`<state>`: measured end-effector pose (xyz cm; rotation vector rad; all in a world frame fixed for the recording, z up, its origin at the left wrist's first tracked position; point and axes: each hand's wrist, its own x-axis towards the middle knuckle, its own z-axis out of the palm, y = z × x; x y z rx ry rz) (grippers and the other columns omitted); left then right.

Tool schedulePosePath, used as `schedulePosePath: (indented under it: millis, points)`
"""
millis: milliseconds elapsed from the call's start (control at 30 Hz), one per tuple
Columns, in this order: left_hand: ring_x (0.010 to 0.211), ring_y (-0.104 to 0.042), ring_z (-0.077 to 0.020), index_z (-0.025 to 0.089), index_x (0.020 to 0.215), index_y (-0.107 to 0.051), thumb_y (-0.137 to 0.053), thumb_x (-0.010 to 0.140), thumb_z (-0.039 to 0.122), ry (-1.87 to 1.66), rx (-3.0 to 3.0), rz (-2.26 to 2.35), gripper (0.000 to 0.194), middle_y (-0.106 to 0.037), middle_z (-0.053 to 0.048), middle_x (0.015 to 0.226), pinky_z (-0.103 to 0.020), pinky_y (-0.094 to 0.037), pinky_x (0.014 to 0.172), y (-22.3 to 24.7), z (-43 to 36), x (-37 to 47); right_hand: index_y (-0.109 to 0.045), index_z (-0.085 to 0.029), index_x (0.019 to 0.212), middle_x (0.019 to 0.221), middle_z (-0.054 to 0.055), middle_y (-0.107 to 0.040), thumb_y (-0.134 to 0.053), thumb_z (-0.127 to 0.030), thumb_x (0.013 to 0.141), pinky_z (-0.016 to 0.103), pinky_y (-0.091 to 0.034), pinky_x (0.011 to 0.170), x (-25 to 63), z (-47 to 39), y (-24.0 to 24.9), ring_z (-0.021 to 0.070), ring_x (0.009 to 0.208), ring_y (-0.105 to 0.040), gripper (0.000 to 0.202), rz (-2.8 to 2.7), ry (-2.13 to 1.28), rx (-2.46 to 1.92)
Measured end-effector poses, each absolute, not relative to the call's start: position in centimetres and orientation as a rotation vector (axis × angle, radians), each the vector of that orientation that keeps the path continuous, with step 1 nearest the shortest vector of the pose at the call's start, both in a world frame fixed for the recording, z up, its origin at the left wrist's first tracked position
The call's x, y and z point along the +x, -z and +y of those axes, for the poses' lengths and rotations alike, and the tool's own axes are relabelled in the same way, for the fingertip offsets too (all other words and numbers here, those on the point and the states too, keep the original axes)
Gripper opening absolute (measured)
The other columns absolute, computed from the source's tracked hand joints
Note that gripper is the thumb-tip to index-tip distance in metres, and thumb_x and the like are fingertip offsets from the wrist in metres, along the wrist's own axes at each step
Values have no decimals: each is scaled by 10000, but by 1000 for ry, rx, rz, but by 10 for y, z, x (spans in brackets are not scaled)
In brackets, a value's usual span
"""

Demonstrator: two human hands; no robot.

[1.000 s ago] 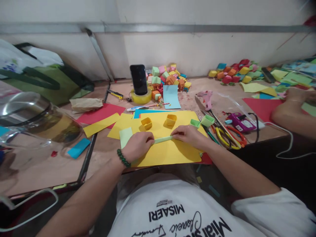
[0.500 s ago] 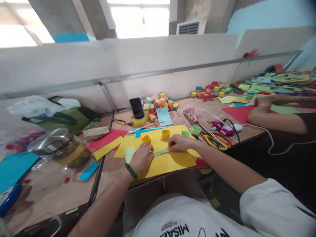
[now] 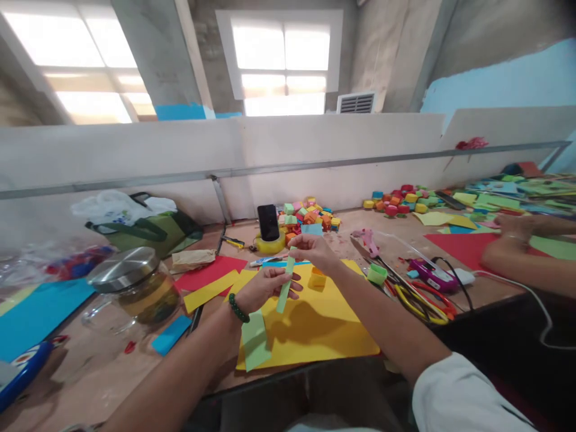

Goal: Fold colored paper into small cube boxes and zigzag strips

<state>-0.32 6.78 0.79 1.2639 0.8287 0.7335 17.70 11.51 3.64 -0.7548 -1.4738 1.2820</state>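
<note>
A light green paper strip (image 3: 284, 295) hangs at a slant above a yellow sheet (image 3: 333, 336). My right hand (image 3: 311, 249) pinches its upper end between closed fingertips. Lower down, my left hand (image 3: 270, 287), with a green bead bracelet at the wrist, has the strip between thumb and fingers, other fingers spread. On the yellow sheet lie a pale green paper piece (image 3: 255, 341) at the left and a small yellow folded paper box (image 3: 317, 277) behind the strip. A green folded box (image 3: 377, 274) sits right of my right wrist.
Behind are a phone (image 3: 269, 222) on a tape roll and a pile of paper cubes (image 3: 321, 221). A glass jug (image 3: 144, 288) stands left. Scissors (image 3: 427, 303) and a purple device (image 3: 432, 277) lie right. Another person's arm (image 3: 522, 249) rests farther right.
Both hands have lifted the green strip off the yellow sheet and turned it from nearly level to upright and slanted. My right hand has moved to its top. The view has tilted up.
</note>
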Motion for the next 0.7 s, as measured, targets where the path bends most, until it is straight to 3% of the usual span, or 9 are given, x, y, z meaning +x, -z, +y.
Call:
schedulePosePath:
  millis: [167,333,700]
  points:
    - [593,-667,-175,96,847,-682,-743,620,592,-910,1275,895,549,-737,-117,755,-275,-508,618,14,73,-4,-553,-203,913,552,-81,-549,-810,-422,523,244,-449,525,155,116,-6,99,515,-526,516,-1345,-1296,-703]
    - [609,-668,-187,98,834,-681,-691,654,627,-934,1336,910,559,-730,-109,723,-289,-517,626,18,68,1,-548,-202,971,607,-71,-574,-841,-350,492,239,-421,530,152,109,6,107,560,-531,581,-1410,-1329,-699]
    - [568,-668,-170,98,792,-662,-745,620,591,-767,1271,809,530,-717,-92,699,-283,-517,620,19,65,-2,-554,-192,953,552,-114,-495,-832,-265,500,255,-449,631,161,121,5,83,565,-500,536,-1195,-1195,-695]
